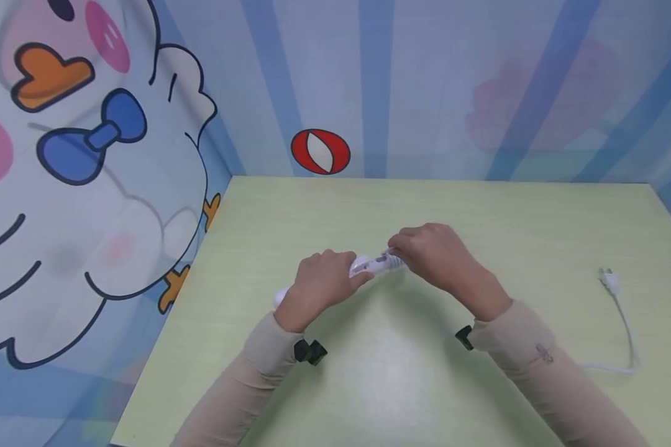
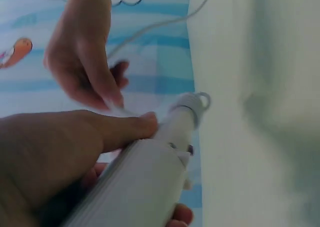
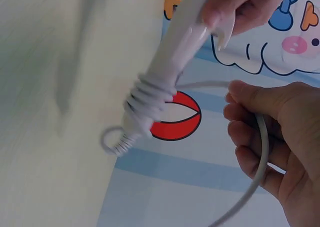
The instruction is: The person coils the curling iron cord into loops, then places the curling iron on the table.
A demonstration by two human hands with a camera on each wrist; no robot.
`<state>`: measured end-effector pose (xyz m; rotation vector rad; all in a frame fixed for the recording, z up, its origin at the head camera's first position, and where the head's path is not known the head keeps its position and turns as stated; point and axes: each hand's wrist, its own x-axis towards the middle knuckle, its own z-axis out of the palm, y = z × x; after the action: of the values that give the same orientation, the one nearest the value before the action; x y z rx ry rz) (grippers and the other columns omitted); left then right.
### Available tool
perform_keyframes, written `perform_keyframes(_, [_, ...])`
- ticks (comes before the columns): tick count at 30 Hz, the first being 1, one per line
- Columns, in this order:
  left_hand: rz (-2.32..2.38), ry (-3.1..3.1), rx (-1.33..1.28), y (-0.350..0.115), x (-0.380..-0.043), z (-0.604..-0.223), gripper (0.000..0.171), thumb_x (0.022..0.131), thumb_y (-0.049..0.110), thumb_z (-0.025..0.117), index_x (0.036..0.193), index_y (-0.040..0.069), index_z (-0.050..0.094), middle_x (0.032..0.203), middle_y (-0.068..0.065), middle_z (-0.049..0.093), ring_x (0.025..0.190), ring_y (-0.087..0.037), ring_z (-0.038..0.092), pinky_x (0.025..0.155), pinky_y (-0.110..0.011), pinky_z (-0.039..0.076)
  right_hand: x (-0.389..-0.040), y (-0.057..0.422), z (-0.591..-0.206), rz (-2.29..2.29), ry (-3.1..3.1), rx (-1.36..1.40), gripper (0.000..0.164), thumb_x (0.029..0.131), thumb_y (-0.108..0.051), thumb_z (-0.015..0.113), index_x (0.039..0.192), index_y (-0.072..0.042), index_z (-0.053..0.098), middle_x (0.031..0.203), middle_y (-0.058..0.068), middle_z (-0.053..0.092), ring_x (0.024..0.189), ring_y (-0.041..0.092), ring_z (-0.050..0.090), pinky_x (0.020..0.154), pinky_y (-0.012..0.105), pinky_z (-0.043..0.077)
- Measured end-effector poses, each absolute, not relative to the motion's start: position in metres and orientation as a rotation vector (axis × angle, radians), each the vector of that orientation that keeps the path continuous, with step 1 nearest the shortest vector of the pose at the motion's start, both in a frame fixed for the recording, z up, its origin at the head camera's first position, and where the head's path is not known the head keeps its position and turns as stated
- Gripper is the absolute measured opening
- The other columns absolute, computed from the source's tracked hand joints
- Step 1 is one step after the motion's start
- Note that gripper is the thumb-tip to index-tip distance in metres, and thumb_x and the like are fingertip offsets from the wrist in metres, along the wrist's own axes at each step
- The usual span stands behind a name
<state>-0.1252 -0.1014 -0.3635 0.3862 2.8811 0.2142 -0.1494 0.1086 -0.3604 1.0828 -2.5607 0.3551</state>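
Observation:
My left hand (image 1: 323, 280) grips a white rod-shaped appliance (image 1: 376, 265), which looks like a curling iron, and holds it tilted above the table. In the left wrist view the thumb lies along the iron's wide body (image 2: 135, 187). Several turns of white cord (image 3: 149, 99) wrap the narrow handle end in the right wrist view. My right hand (image 1: 436, 256) pinches the loose cord (image 3: 262, 152) between thumb and fingers, beside that end. The cord curves down past the palm. Much of the iron hides behind the left hand in the head view.
A white two-pin plug (image 1: 609, 282) lies on the pale yellow-green table (image 1: 509, 217) at the right, its cord trailing back under the right forearm. Cartoon-printed walls (image 1: 425, 93) stand at the table's back and left.

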Motion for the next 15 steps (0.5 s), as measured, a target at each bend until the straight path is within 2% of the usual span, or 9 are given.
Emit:
perform_keyframes(7, [0.466,2.964,0.342,-0.119,-0.145,-0.364,0.041,0.091,0.058,0.050,0.093,0.018,0.054,0.067,-0.002,0.052,0.055,-0.016,0.050,0.048,-0.028,0.035,-0.142,0.110,-0.357,0.411,-2.591,0.976,0.012,0.089,-0.017,0.068,0.095,-0.007,0.071,0.080,0.004,0.072,0.053,0.012,0.052,0.051,0.030,0.044])
perform_keyframes(11, [0.588,3.018,0.321,-0.128,-0.151,-0.361,0.039,0.092,0.056,0.052,0.097,0.017,0.056,0.068,-0.001,0.054,0.053,-0.016,0.049,0.046,-0.028,0.035,-0.138,0.113,-0.360,0.527,-2.742,0.899,0.016,0.093,-0.017,0.061,0.103,-0.008,0.069,0.077,0.000,0.068,0.054,0.010,0.047,0.052,0.029,0.040])
perform_keyframes(13, [0.643,3.048,0.327,-0.131,-0.153,-0.358,0.038,0.092,0.054,0.053,0.100,0.017,0.057,0.069,-0.001,0.056,0.054,-0.016,0.049,0.046,-0.028,0.036,-0.138,0.116,-0.365,0.627,-2.836,0.844,0.017,0.096,-0.018,0.057,0.103,-0.008,0.069,0.074,-0.002,0.065,0.055,0.010,0.046,0.054,0.028,0.038])
perform_keyframes(15, [0.698,3.062,0.346,-0.132,-0.154,-0.354,0.038,0.092,0.053,0.054,0.102,0.016,0.058,0.071,0.000,0.057,0.055,-0.017,0.050,0.048,-0.028,0.037,-0.140,0.119,-0.373,0.738,-2.899,0.800,0.018,0.098,-0.020,0.055,0.103,-0.009,0.068,0.075,-0.003,0.065,0.058,0.010,0.052,0.056,0.029,0.042])
